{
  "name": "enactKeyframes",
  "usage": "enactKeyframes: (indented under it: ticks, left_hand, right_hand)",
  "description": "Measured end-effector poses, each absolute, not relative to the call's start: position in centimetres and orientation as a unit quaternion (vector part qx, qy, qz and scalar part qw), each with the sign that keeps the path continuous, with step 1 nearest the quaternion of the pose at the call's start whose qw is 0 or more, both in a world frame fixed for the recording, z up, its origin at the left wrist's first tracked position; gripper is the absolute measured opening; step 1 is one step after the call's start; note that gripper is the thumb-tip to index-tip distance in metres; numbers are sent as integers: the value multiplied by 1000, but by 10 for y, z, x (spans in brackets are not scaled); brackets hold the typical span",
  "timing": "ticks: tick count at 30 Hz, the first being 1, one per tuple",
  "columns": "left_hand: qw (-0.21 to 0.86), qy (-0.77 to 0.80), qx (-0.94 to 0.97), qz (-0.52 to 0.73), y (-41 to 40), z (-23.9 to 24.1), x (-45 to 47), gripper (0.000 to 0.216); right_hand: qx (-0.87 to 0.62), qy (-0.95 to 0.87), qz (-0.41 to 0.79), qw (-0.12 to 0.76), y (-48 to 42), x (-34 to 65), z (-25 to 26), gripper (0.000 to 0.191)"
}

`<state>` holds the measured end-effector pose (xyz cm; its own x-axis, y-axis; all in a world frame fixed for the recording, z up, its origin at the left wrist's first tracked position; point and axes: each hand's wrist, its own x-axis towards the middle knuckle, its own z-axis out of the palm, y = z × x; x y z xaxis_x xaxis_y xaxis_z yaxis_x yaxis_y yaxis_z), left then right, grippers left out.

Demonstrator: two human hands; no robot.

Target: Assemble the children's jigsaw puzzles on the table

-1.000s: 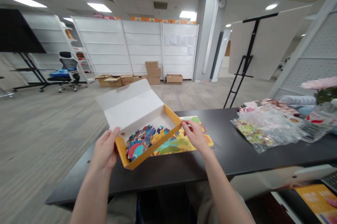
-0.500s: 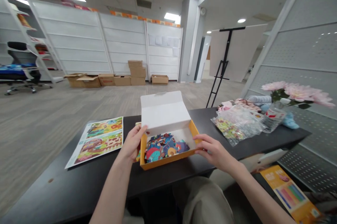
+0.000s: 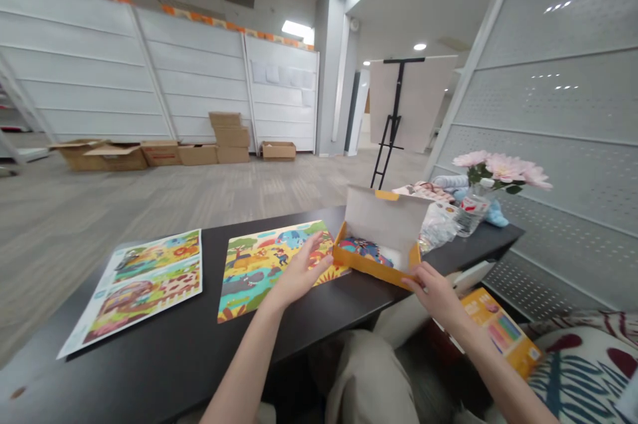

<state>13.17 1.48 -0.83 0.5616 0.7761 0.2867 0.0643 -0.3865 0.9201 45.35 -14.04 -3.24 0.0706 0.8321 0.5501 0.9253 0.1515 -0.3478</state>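
A yellow cardboard box (image 3: 373, 269) stands on the dark table with its white-lined lid (image 3: 386, 218) raised. Colourful puzzle pieces (image 3: 366, 249) lie inside it. My right hand (image 3: 436, 291) pinches the box's front right corner between thumb and fingers. My left hand (image 3: 299, 274) is open, its fingers stretched out over the right part of a bright animal picture puzzle (image 3: 249, 278), close to the box's left side. It holds nothing. The hand and forearm hide part of the puzzle.
A printed picture sheet (image 3: 149, 288) lies on the table (image 3: 124, 371) at left. At the far right end are a clear plastic bag (image 3: 438, 224), folded cloths and a bottle (image 3: 471, 214) with pink flowers. A yellow package (image 3: 503, 331) lies below the table edge at right.
The box has moved right along the table, uncovering the animal puzzle. My left hand has let go of the box; my right hand stays on it. The view has turned right.
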Motion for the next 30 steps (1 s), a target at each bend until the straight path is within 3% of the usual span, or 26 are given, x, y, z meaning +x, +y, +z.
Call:
enactKeyframes:
  ticks: [5, 9, 19, 23, 27, 30]
  left_hand:
    - [458, 315, 729, 398, 11, -4, 123, 55]
    - [417, 320, 744, 413, 8, -8, 124, 47]
    - [274, 338, 817, 379, 12, -23, 120, 42]
    - [257, 344, 821, 376, 12, -23, 111, 38]
    - [225, 339, 836, 368, 7, -22, 100, 35]
    - [181, 336, 853, 356, 5, -21, 89, 32]
  right_hand:
    - [-710, -618, -133, 312, -126, 444, -39, 46]
    - [-725, -604, -152, 295, -107, 424, -39, 50]
    - [-802, -529, -131, 246, -75, 410, -22, 27]
    - [-769, -509, -137, 361, -84, 450, -17, 34]
    - [-777, -240, -55, 579, -80, 538, -8, 35]
    - [-792, -161, -8, 589, -68, 592, -4, 35]
